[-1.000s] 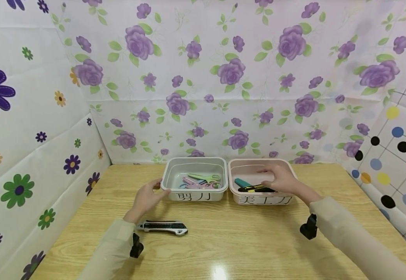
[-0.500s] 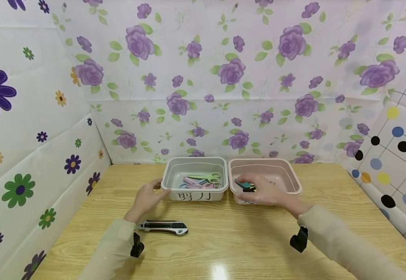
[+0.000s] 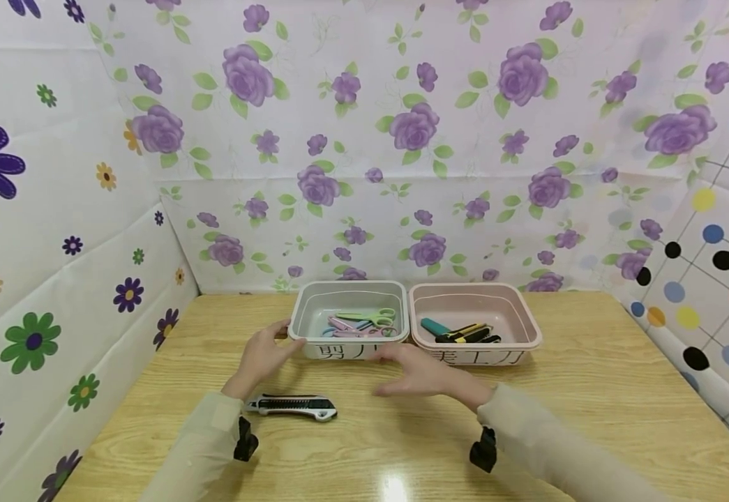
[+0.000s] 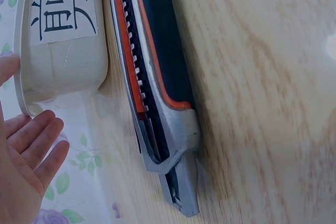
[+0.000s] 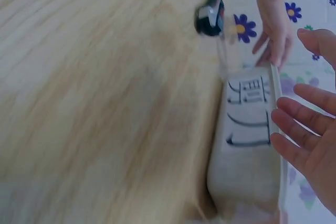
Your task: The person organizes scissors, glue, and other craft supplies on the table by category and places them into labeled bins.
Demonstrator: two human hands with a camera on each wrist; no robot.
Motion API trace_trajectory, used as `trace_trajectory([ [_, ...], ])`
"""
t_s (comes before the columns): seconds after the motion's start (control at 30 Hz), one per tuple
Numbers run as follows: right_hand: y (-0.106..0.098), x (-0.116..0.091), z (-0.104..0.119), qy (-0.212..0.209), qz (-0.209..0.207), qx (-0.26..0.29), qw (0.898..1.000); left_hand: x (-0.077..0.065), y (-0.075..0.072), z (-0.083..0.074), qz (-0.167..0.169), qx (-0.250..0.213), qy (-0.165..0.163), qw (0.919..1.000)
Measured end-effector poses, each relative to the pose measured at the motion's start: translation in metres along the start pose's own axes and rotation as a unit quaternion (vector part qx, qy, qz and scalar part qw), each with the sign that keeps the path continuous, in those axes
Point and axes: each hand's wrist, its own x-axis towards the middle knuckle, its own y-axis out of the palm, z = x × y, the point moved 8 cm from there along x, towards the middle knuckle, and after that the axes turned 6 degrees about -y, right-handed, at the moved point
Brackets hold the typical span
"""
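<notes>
My left hand (image 3: 265,357) touches the near left corner of a white plastic bin (image 3: 402,307), its fingers fairly straight and the thumb at the front rim. Several scissors (image 3: 367,319) lie inside that bin. Close below the left hand, a silver and black utility knife (image 3: 293,406) lies flat on the table; the left wrist view shows its orange trim and blade end. My right hand (image 3: 417,376) reaches across in front of the bins with spread fingers and nothing in it. Behind it a pink bin (image 3: 530,335) holds several utility knives (image 3: 464,333), one teal, others black and yellow.
Both bins stand side by side at the back of the wood-grain table (image 3: 370,446), with Chinese labels on their fronts. A flowered cloth wall (image 3: 364,209) rises right behind them. Patterned cloth also closes off the left and right sides.
My right hand has left the pink bin and moved left and toward me, empty. Knives inside that bin have shifted slightly. The left hand and the knife on the table have stayed put.
</notes>
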Motion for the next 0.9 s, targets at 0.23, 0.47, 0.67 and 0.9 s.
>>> trace_trajectory([
  [0.23, 0.033, 0.028, 0.004, -0.012, 0.02, 0.015, 1.0, -0.001, 0.001, 0.001, 0.002, -0.001, -0.004, 1.0],
  [0.47, 0.061, 0.05, -0.002, 0.005, 0.025, 0.023, 0.999, -0.001, 0.001, 0.004, 0.006, -0.014, -0.011, 0.9998],
  [0.67, 0.075, 0.06, -0.008, 0.045, 0.036, 0.024, 0.998, -0.001, 0.0, 0.003, 0.006, -0.017, -0.005, 0.9998],
  [0.9, 0.089, 0.065, 0.0, 0.037, 0.074, -0.017, 0.996, -0.001, 0.001, 0.002, 0.005, -0.02, 0.0, 0.9998],
])
